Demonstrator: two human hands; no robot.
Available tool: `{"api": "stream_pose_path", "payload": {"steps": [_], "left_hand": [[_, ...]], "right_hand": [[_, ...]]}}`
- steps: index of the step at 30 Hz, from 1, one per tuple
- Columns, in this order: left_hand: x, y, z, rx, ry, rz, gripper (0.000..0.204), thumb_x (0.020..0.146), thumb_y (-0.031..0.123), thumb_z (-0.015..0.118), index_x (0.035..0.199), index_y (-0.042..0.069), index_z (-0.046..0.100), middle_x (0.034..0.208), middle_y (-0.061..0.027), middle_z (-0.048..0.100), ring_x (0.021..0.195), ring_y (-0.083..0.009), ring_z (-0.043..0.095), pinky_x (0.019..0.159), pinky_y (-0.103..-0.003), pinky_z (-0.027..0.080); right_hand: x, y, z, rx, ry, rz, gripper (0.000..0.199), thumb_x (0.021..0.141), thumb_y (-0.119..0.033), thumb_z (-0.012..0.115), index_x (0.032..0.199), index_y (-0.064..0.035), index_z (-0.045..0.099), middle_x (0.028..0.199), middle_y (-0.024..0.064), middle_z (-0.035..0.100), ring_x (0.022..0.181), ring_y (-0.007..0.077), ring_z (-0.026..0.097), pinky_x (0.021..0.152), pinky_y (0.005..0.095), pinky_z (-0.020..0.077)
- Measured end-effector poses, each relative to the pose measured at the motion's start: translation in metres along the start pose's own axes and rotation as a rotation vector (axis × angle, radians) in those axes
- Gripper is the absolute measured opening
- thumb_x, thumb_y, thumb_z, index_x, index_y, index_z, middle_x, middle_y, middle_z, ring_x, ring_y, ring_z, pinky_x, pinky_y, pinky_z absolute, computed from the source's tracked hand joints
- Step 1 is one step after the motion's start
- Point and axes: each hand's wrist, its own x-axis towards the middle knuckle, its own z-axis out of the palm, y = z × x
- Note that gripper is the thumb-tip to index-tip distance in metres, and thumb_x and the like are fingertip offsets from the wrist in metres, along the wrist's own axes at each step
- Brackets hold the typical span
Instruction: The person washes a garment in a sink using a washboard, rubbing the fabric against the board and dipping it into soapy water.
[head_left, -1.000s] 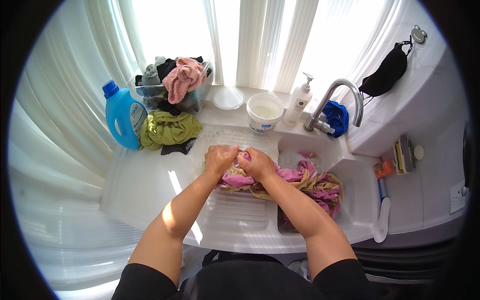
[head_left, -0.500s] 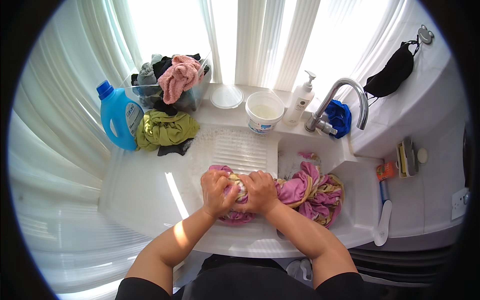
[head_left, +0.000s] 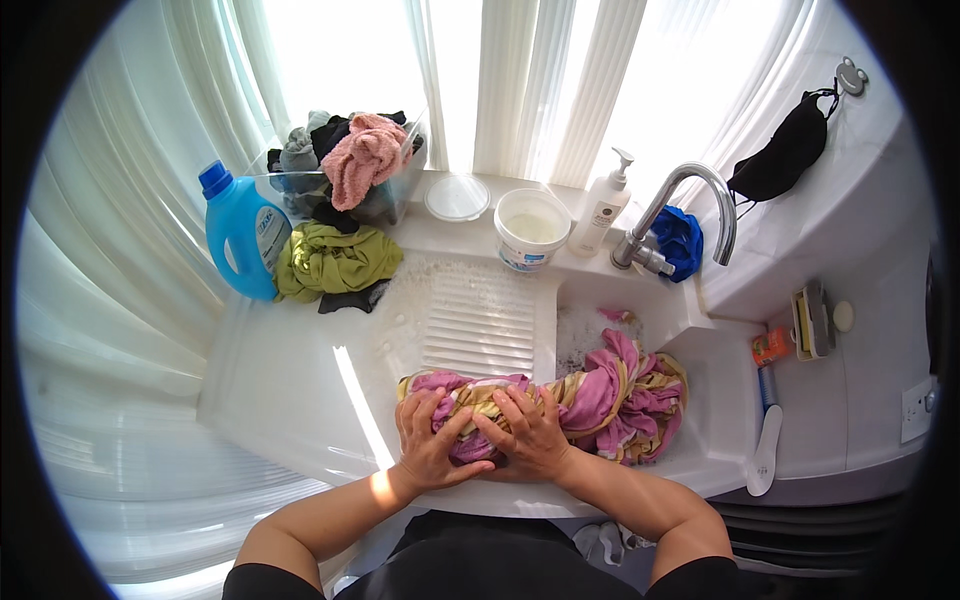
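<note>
Below centre, left hand (head_left: 432, 440) and right hand (head_left: 528, 438) lie spread-fingered on pink cloth (head_left: 596, 396) (hiding part of the washboard (head_left: 480, 318)); upper left, a blue bottle (head_left: 236, 235) stands.

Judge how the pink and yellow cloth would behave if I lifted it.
The pink and yellow cloth would probably sag limply, since it lies in soft folds and twists. It may be heavy for its size, likely waterlogged, as suds lie in the basin beside it. Those suds could also make it slippery.

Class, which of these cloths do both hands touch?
The twisted pink-and-yellow cloth; the lime-green cloth and fluffy pink cloth lie farther back, untouched.
</note>
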Motion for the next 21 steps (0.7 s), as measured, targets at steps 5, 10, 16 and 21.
{"api": "stream_pose_path", "payload": {"steps": [5,10,16,21], "left_hand": [[0.101,-0.057,0.045,-0.197,-0.203,-0.637,0.035,0.082,0.046,0.068,0.094,0.014,0.076,0.097,-0.019,0.069,0.108,-0.0367,0.059,0.094,-0.047,0.045],[0.155,-0.107,0.07,-0.084,-0.479,-0.645,0.052,0.087,0.056,0.057,0.106,0.011,0.074,0.118,-0.0154,0.067,0.128,-0.0381,0.05,0.1,-0.046,0.044],[0.036,-0.016,-0.001,0.068,-0.251,-0.043,0.094,0.065,0.074,0.071,0.136,0.014,0.055,0.146,-0.024,0.032,0.135,-0.0478,0.029,0.106,-0.064,0.021],[0.049,-0.037,0.033,-0.004,-0.086,-0.212,0.056,0.078,0.058,0.07,0.112,0.013,0.071,0.119,-0.0168,0.059,0.122,-0.0388,0.049,0.099,-0.051,0.036]], "right_hand": [[0.063,0.063,0.036,0.293,-0.18,0.452,0.068,0.061,-0.047,0.072,0.115,-0.0064,0.061,0.093,0.0164,0.064,0.093,0.036,0.059,0.08,0.048,0.0468],[0.094,0.084,0.036,0.34,-0.297,0.799,0.081,0.07,-0.064,0.066,0.131,-0.0113,0.057,0.121,0.0206,0.06,0.119,0.0372,0.052,0.094,0.055,0.0422],[-0.003,-0.003,0.023,-0.005,-0.057,0.234,0.1,0.065,-0.071,0.068,0.144,-0.0164,0.037,0.143,0.0209,0.035,0.132,0.042,0.036,0.099,0.0732,0.0215],[0.019,0.032,0.05,0.057,-0.141,0.28,0.094,0.061,-0.063,0.072,0.135,-0.0109,0.048,0.125,0.0178,0.055,0.124,0.0375,0.05,0.099,0.06,0.0348]]}}
